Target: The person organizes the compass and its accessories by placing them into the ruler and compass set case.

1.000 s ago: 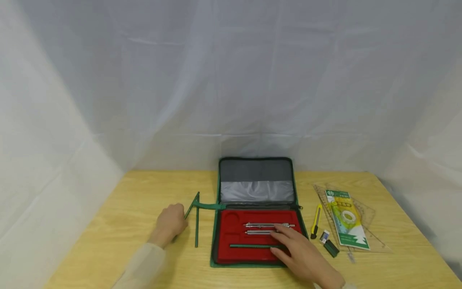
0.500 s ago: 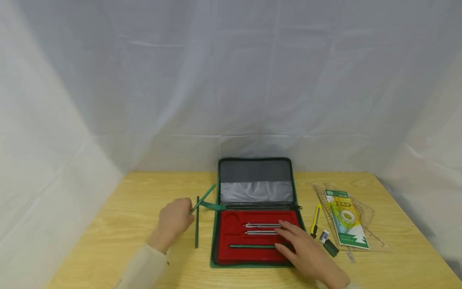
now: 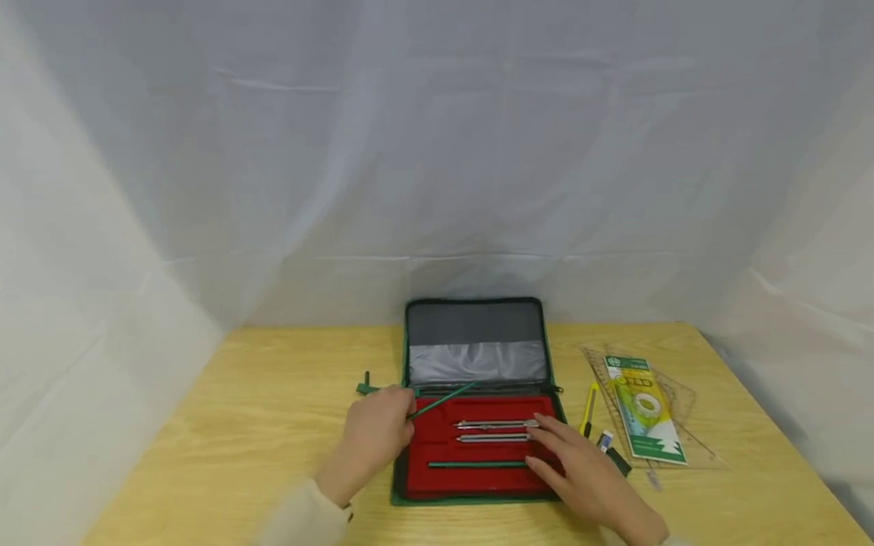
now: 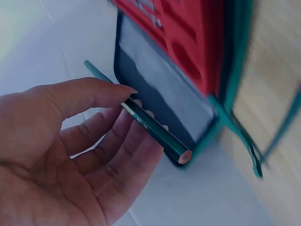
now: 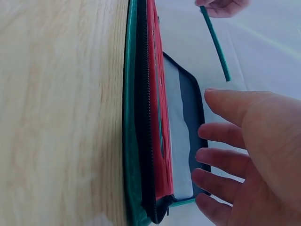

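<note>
Left fingers (image 4: pixel 129 172) pinch green pencil (image 4: pixel 154 129), pale-lettered, blunt-ended.

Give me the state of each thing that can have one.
Green case: unzipped, open
Strap: unfastened
Held pencil: pinched in left hand
Metal tools: lying in tray
Second pencil: in tray
Third pencil: on table, partly hidden
Right hand: relaxed, gripping nothing
Yellow cutter: lying, blade unclear
Packet: lying flat
</note>
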Demonstrator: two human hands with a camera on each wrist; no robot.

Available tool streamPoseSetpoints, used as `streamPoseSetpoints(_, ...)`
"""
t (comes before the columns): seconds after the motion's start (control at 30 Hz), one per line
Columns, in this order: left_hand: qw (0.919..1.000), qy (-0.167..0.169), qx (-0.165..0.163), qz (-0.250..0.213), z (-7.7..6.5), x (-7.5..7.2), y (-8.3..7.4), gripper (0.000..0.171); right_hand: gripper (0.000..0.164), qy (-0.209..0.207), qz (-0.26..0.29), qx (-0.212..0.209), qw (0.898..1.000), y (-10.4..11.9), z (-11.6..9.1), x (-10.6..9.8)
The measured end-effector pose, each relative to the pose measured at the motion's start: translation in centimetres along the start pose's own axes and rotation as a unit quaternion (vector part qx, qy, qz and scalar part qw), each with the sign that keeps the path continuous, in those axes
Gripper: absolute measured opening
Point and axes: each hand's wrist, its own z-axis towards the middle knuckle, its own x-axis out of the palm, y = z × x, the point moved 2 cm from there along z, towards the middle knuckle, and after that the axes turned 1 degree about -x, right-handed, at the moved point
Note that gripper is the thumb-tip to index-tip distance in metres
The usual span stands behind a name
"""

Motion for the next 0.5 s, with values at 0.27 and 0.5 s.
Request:
streamPoseSetpoints(0.27, 0.9969, 0.026, 0.071, -0.021, -0.6, 2.4, -3.9, 0.02, 0.052, 0.002, 0.007, 0.045, 0.999, -0.2, -0.5, -0.5)
streamPoseSetpoints(0.5, 0.9923, 0.056, 0.106, -0.029, -1.2, 4.1, -5.1, 0.021, 0.047, 0.011, -0.003, 0.035, 0.999, 0.0, -1.6, -0.5)
